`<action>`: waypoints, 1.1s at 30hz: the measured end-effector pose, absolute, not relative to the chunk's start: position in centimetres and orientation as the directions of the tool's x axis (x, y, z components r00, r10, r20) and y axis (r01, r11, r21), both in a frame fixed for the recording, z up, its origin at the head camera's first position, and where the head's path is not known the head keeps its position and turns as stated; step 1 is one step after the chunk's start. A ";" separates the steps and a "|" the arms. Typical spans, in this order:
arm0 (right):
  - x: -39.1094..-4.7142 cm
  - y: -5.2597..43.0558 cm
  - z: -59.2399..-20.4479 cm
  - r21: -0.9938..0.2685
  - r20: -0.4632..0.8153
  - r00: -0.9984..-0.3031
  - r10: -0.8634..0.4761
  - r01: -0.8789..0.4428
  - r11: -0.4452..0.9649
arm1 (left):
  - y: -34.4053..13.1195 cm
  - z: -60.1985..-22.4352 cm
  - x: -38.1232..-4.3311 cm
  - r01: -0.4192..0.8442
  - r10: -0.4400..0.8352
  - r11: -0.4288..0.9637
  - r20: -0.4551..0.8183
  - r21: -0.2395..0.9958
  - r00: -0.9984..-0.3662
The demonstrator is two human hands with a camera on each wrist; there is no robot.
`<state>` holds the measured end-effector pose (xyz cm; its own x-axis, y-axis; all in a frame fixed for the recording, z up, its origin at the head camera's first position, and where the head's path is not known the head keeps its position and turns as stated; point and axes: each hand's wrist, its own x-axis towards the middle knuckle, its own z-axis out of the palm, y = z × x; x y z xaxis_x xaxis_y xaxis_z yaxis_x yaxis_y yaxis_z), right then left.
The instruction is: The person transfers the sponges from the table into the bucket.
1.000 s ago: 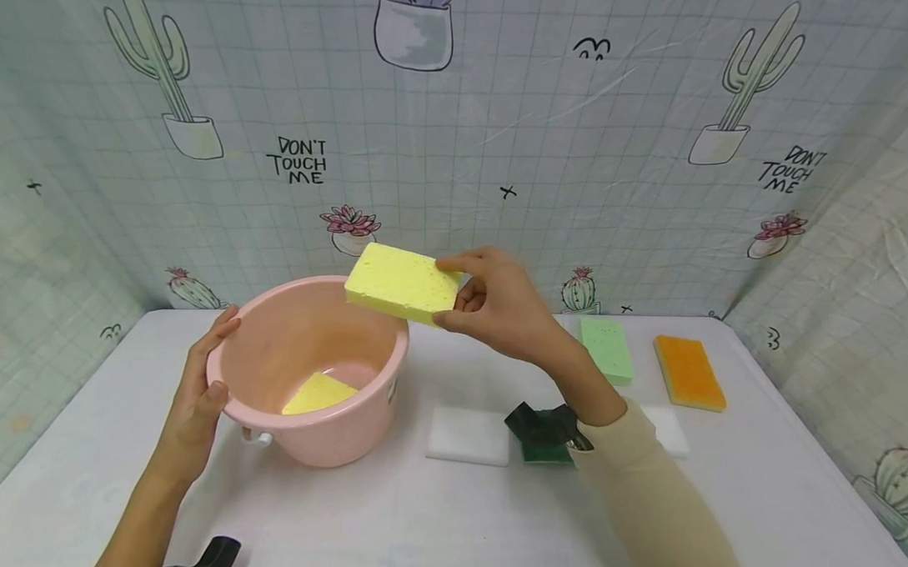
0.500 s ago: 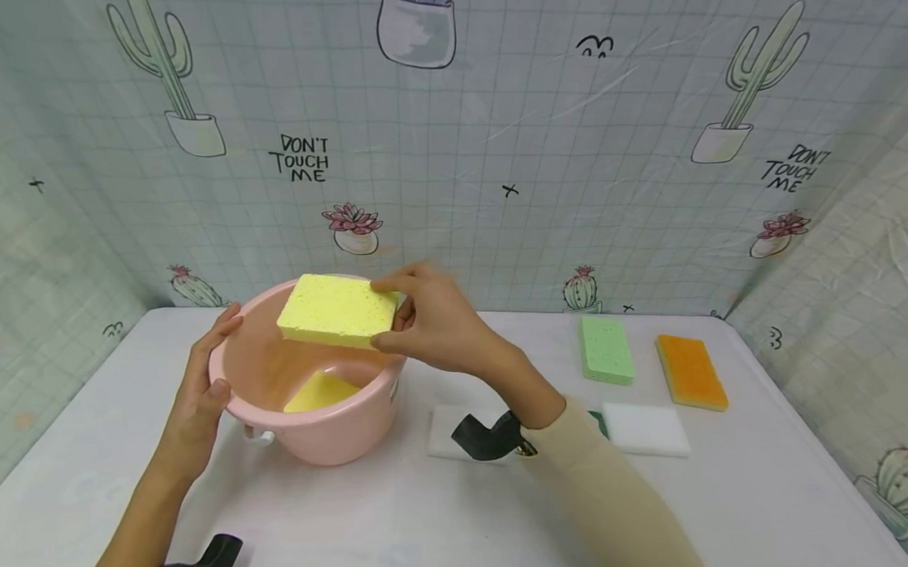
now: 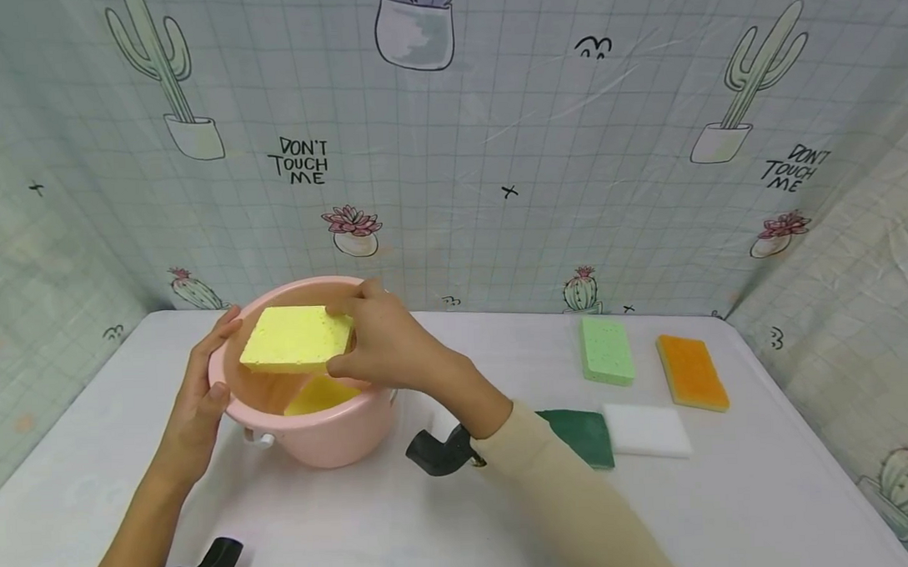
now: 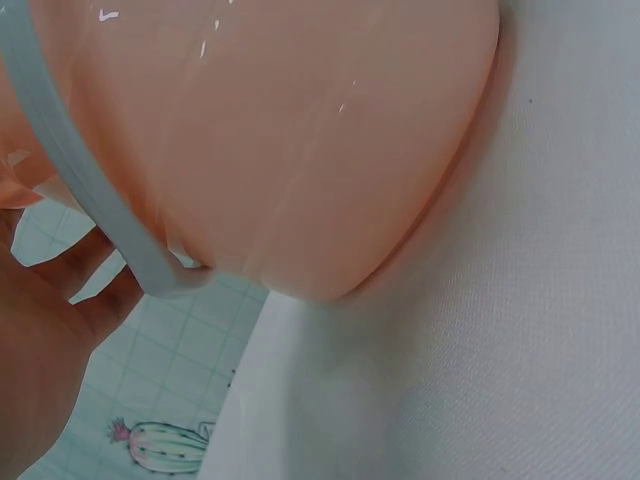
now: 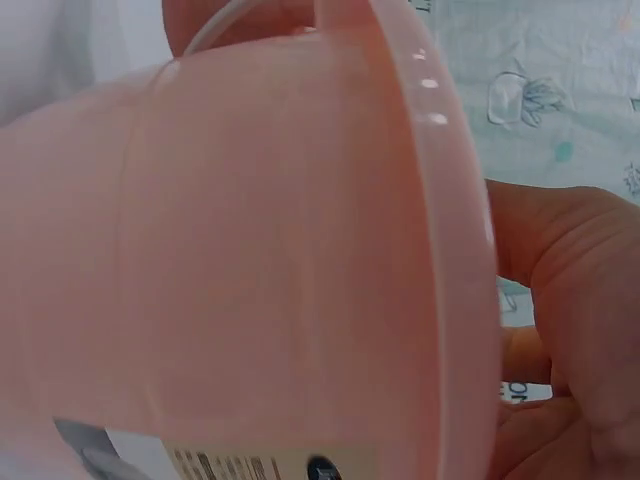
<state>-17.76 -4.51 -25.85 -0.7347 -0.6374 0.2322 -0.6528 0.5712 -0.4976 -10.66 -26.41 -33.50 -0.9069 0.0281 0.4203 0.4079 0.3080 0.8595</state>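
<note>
Over the mouth of a pink bucket (image 3: 317, 443), my right hand (image 3: 388, 340) pinches a yellow sponge (image 3: 286, 335) by its right end, thumb below and fingers above. Below it, a second yellow sponge (image 3: 315, 395) lies inside the bucket, partly covered in view. My left hand (image 3: 191, 409) grips the bucket's left rim. Its fingers (image 4: 85, 265) show behind the white handle (image 4: 95, 190) in the left wrist view. From the right wrist, the bucket wall (image 5: 270, 220) hides the held sponge, and part of my right hand (image 5: 590, 310) shows beyond the rim.
To the right on the white table (image 3: 762, 506) lie a light green sponge (image 3: 606, 351), an orange-topped sponge (image 3: 692, 373), a white sponge (image 3: 647, 430) and a dark green scouring pad (image 3: 587, 437). Another white sponge (image 3: 442, 421) is mostly hidden behind my right wrist.
My right hand has carried the yellow sponge left and down, from beside the bucket's right rim to over its opening. My left hand and the bucket stay where they were.
</note>
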 end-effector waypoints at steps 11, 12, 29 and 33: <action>-17.7 -5.7 -25.9 -0.430 0.219 -0.714 -0.665 -0.682 0.591 | -26.3 -33.4 -10.7 0.403 0.025 0.319 0.417 0.858 -0.908; -17.8 -5.7 -25.9 -0.439 0.210 -0.711 -0.671 -0.682 0.585 | -26.3 -33.4 -10.7 0.402 0.026 0.314 0.416 0.860 -0.909; -18.3 -5.4 -25.6 -0.468 0.163 -0.678 -0.717 -0.693 0.548 | -27.2 -34.5 -11.2 0.405 0.022 0.277 0.416 0.871 -0.909; -18.2 -5.3 -25.6 -0.446 0.119 -0.684 -0.720 -0.685 0.577 | -27.2 -34.6 -11.4 0.428 0.040 0.215 0.430 0.878 -0.902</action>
<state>-18.24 -5.27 -25.62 -0.6837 -0.7201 0.1186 -0.6847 0.5766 -0.4458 -11.44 -27.21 -34.57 -0.9017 0.0396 0.4305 0.4284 0.2155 0.8775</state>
